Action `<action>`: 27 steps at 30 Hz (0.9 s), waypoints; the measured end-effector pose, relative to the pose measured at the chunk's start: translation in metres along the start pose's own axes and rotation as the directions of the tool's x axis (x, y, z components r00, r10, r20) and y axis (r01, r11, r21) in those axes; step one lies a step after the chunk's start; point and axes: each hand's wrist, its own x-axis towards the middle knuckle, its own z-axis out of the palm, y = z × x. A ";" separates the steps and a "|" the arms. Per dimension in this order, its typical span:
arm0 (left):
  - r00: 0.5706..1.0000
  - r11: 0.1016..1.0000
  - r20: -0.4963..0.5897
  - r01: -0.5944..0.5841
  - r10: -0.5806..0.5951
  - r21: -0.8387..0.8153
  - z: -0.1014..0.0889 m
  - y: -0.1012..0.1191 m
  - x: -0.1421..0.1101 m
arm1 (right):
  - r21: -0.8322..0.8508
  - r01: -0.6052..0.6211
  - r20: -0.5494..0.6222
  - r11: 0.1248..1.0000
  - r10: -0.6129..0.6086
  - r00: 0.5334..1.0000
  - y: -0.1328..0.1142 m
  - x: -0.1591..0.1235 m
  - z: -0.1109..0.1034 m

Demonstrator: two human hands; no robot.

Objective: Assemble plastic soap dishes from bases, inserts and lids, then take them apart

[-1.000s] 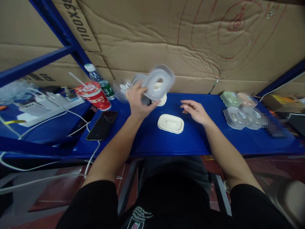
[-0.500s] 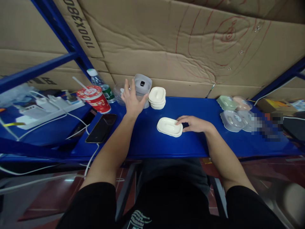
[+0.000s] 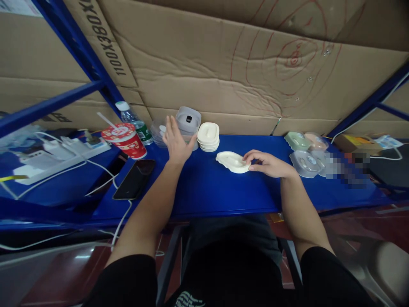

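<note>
And the right hand (image 3: 262, 163) has the cream oval lid (image 3: 234, 161) by its right end, thumb and fingers pinched together on it, tipping it above the blue desk (image 3: 220, 194)! Over on the left, the left hand (image 3: 178, 141) is spread wide, fingers pointing up, right in front of the grey container (image 3: 188, 120); whether it touches anything there, I can't tell. Just beside it, a neat stack of cream lids (image 3: 208, 137)! Far left, a red paper cup (image 3: 125, 140) with a straw stands by a water bottle (image 3: 134, 123), a black phone (image 3: 134, 179) lying nearby.
</note>
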 end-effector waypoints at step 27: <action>1.000 1.000 -0.010 -0.017 0.017 -0.024 0.000 0.008 -0.006 | -0.570 -0.269 -0.470 0.776 -0.040 0.882 0.025 0.082 0.019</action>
